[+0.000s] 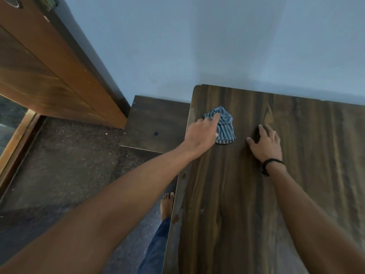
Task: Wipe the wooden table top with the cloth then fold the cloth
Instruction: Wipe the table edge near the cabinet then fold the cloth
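While the left hand (201, 133) presses flat on the bunched striped cloth (225, 126) (soft, light, grab any loose corner), the right hand (265, 143), at its 3 o'clock, rests released on the desk (256, 214).

A plain light blue wall (197, 46) fills the back. A brown wooden door (49, 72) stands open, left of the wall. Below the door lies a dark speckled floor (69, 165). A small dark wooden stand (158, 123) sits on the floor against the wall, right of the door. The light is soft.
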